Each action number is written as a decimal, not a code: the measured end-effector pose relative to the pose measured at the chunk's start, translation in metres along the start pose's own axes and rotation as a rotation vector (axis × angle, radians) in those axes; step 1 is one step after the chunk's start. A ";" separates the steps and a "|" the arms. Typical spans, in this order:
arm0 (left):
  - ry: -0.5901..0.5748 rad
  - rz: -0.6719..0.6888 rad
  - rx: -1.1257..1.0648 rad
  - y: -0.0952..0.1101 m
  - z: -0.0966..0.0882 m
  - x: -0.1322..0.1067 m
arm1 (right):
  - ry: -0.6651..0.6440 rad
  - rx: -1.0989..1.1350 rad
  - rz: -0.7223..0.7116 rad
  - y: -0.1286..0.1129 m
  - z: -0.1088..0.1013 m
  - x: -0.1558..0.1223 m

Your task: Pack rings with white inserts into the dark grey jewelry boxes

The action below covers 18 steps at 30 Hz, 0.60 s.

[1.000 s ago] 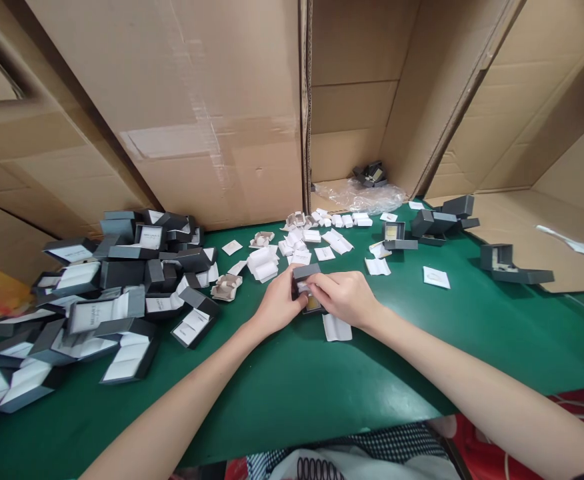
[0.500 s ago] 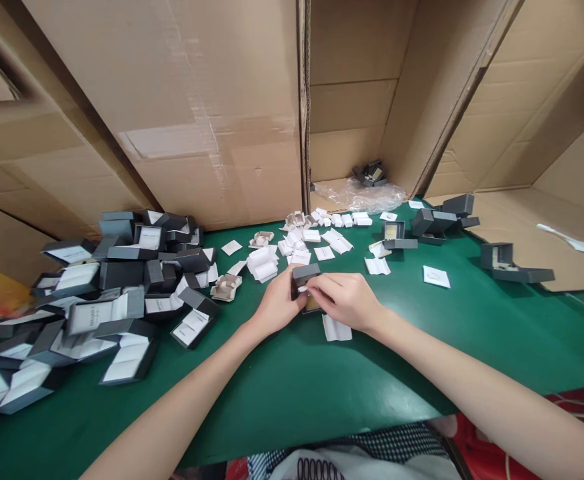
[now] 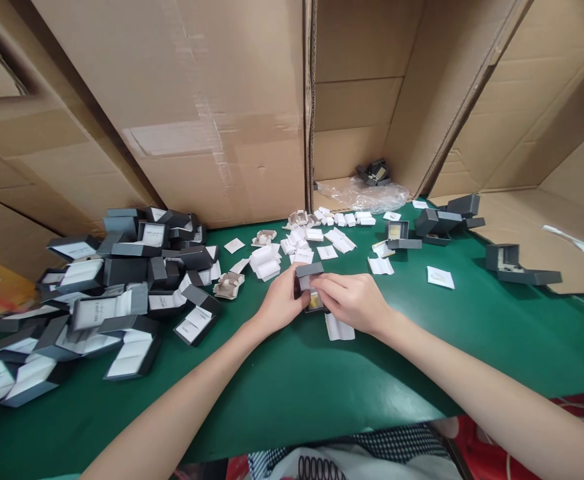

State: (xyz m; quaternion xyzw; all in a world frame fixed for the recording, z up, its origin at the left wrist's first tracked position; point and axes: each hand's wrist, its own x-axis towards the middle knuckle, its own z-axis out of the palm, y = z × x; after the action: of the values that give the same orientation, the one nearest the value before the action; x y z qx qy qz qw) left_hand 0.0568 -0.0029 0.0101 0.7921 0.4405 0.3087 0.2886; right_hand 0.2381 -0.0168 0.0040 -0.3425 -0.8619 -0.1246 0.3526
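Note:
My left hand (image 3: 278,301) is wrapped around the left side of a small dark grey hinged box (image 3: 310,270). The box stands open, with its lid at the far side, white lining showing inside and a yellowish part in its base. My right hand (image 3: 356,301) is closed at the box's right side, fingertips pressed together against the inside of the lid. Whatever those fingertips pinch is hidden. Just below the right hand, a folded white paper insert (image 3: 339,328) lies on the green table (image 3: 292,393).
A heap of open dark boxes with white linings (image 3: 125,272) covers the left. White paper inserts (image 3: 265,262) and grey-brown trays (image 3: 229,285) lie beyond my hands. At the right are several open boxes (image 3: 405,243) and a white card (image 3: 441,277). Large cardboard boxes (image 3: 222,107) wall the back.
My right fingertips have shifted slightly at the lid, and more of the white lining and yellowish part shows. The small white piece seen at the fingertips before is no longer distinct. The view moved slightly.

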 end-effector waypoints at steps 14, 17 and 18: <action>-0.002 0.005 -0.015 -0.003 -0.001 0.003 | -0.191 0.078 0.020 0.000 0.001 0.004; 0.004 -0.012 -0.024 -0.003 -0.002 0.002 | -0.216 0.060 0.001 0.001 0.000 0.003; 0.005 -0.019 -0.028 -0.002 -0.002 0.002 | -0.223 0.051 -0.007 0.001 0.000 0.003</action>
State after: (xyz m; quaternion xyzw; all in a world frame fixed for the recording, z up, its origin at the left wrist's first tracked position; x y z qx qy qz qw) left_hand 0.0548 0.0002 0.0100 0.7831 0.4441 0.3140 0.3016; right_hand 0.2375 -0.0147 0.0063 -0.3420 -0.8999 -0.0649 0.2627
